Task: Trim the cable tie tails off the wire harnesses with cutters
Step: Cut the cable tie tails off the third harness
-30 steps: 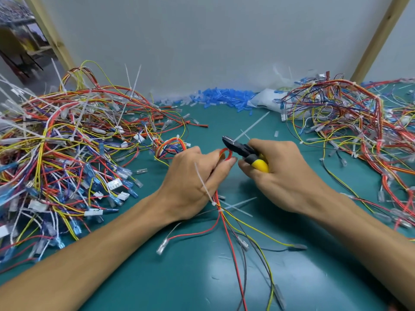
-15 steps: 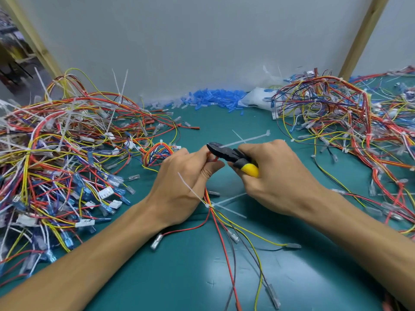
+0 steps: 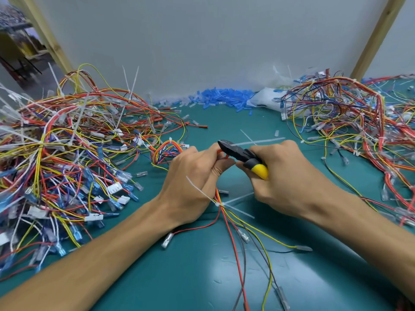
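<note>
- My left hand: centre of the bench. Fingers were curled tight round a harness of red, yellow and black wires, thumb laid against the bundle's far loop. The wires trailed nearward from under my palm and fanned out over the teal bench mat.
- My right hand: just right of the left. Fingers were wrapped round the black cutters with yellow grips, whose nose pointed left and touched the wires at my left fingertips. Whether the blades had met, I could not tell.
- Long white cable tie tail: ran rightward from the cutter nose, past my right knuckles.
- Second white cable tie: cinched on the harness near my left wrist, tails sticking out untrimmed.
- Tangled heap of multicoloured harnesses: left, with many white tails standing up.
- Second tangled heap: right.
- Pile of small blue plastic sleeves: far, against the grey wall, beside a white plastic bag.
</note>
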Demonstrator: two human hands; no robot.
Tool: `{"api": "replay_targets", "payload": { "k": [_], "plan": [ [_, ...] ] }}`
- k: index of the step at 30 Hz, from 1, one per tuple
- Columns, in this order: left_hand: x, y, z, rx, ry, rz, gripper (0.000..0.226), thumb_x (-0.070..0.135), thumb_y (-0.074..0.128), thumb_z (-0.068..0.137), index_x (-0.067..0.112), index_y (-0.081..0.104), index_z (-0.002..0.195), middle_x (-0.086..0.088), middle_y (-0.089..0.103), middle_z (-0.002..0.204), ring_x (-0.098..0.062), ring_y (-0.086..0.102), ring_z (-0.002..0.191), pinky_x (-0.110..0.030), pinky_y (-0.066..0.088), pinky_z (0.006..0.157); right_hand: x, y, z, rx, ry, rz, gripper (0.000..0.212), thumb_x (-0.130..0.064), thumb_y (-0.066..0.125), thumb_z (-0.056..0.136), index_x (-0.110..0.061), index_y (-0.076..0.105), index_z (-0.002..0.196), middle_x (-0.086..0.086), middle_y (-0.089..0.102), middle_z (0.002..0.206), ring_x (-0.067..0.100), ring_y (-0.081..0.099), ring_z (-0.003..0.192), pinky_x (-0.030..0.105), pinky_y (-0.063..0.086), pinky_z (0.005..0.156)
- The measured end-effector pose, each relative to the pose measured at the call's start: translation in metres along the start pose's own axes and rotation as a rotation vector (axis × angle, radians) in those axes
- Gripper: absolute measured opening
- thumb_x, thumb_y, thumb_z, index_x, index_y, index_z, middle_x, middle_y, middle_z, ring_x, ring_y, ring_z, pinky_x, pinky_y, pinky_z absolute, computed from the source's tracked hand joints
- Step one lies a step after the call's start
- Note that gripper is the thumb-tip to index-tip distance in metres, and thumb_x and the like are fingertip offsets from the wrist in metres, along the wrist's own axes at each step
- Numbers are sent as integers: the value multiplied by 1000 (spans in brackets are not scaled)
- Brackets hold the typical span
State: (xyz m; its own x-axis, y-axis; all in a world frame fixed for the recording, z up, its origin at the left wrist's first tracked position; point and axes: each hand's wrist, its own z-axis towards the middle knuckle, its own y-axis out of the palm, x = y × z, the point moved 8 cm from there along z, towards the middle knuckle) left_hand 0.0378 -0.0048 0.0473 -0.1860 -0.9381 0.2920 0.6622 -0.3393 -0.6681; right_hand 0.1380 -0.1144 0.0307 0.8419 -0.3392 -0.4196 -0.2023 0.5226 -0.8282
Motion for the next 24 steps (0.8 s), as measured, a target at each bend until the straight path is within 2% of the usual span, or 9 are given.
{"api": "replay_targets", "payload": {
  "k": [3,6,10,13,17,20,22,24],
  "plan": [
    [0,-2,0,7,-4,-10,9,33,45,107,35,45,98,22,27,63,-24,41,66,-32,22,60,2,-1,1,-9,18,-9,36,-27,64,95,-19,43,66,8,40,54,32,35,55,50,44,50],
    [2,-4,0,27,-6,-21,11,32,46,107,32,48,96,24,28,63,-24,41,64,-33,22,60,-5,-9,0,53,-53,2,37,-28,66,95,-24,40,69,3,45,57,36,41,59,50,46,54],
    [1,-6,-1,42,-11,-3,27,32,47,107,15,63,95,24,29,66,-29,46,63,-36,28,60,-14,-20,0,121,-113,16,36,-45,70,92,-20,51,75,-10,44,62,28,45,61,46,45,55],
    [2,-5,-1,32,1,-11,23,32,46,107,19,60,93,23,29,66,-26,45,64,-32,24,60,-14,-22,1,120,-130,7,40,-47,75,89,-18,51,74,-9,45,64,23,43,61,45,46,57],
    [-3,-2,-2,12,-26,9,32,33,46,106,12,62,88,20,34,69,-34,48,61,-34,24,61,-12,-18,1,76,-111,15,39,-54,76,86,-20,57,85,-16,51,75,21,61,75,44,53,66],
    [-3,-1,-2,3,-42,2,34,34,45,107,11,64,90,21,32,66,-30,45,63,-33,23,62,-8,-11,1,38,-105,36,36,-54,74,87,-24,55,92,-20,53,83,19,68,87,42,56,72],
    [-1,-1,-2,6,-28,17,33,33,46,107,11,64,90,22,27,65,-25,40,64,-32,20,62,-5,-6,0,13,-99,46,35,-50,74,86,-27,48,89,-22,51,81,17,65,83,40,54,71],
    [-1,-1,-2,2,-22,52,34,33,45,107,10,66,92,19,27,67,-25,39,64,-31,19,62,-3,0,0,-21,-88,35,35,-45,75,87,-25,47,87,-16,57,80,19,57,75,40,51,68]
  ]
}}
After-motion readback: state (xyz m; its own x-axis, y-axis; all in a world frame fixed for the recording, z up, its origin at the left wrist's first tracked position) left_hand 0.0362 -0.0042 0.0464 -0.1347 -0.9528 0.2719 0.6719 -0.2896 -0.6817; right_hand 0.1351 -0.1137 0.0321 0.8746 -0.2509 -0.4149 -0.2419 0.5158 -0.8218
